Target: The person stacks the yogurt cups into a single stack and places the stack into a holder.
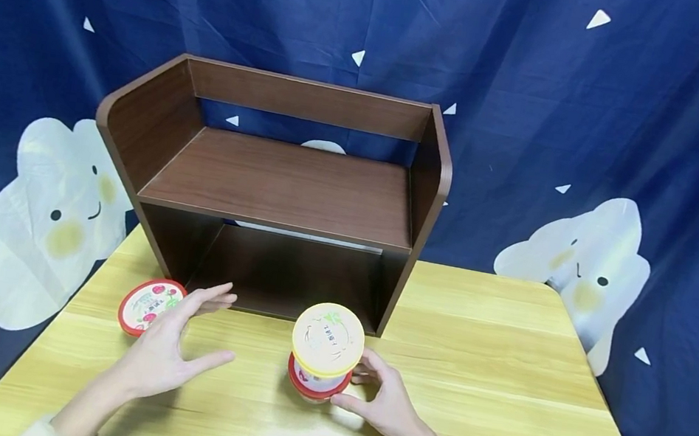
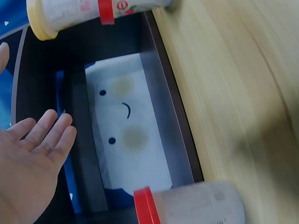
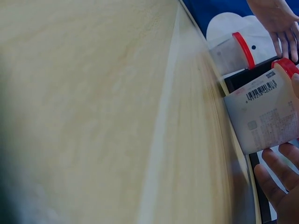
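A yellow-lidded tub stands on top of a red-lidded tub in front of the shelf. My right hand is at the right side of this stack, thumb tip by the red rim and fingers slightly bent, spread loosely beside the lower tub. In the right wrist view the lower tub's barcode side faces the camera. My left hand hovers to the left with thumb and fingers apart, holding nothing. Beside it, partly hidden by the hand, is another red-lidded tub with berries printed on its lid.
A dark brown two-tier shelf stands at the back of the pale wooden table, just behind the tubs. Bare tabletop extends to the right. A blue curtain with cloud prints hangs behind.
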{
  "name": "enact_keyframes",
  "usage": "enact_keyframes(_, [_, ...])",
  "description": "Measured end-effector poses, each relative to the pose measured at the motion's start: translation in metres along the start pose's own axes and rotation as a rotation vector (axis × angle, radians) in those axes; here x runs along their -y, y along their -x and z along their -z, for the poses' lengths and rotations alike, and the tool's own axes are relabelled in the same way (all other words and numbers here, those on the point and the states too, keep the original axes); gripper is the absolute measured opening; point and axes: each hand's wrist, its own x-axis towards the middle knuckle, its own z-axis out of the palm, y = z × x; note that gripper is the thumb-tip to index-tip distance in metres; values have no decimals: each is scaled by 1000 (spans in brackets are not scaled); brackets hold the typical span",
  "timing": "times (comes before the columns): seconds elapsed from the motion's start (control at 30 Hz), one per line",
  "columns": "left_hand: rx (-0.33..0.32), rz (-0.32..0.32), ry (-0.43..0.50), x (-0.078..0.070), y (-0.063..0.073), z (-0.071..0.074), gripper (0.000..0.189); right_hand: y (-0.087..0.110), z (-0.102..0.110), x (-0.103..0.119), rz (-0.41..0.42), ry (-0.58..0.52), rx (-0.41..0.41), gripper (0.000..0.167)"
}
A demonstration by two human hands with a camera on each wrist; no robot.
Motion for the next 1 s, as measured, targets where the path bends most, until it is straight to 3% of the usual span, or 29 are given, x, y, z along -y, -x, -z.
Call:
enact_keyframes(0.23, [-28,15,31,10,5,15,94,0,1,-1,5,-8,5,64])
enact_keyframes(0.4, [-97,1,50,20,7,25,93,0,1,-1,5,-11,3,64])
enact_keyframes(0.67, [-171,63,17,32,15,42,91,0,0,0,3,-9,3,62])
enact_keyframes(1.0, [-243,57,-4,59,26,57,92,0,0,0,-5,-6,6,62])
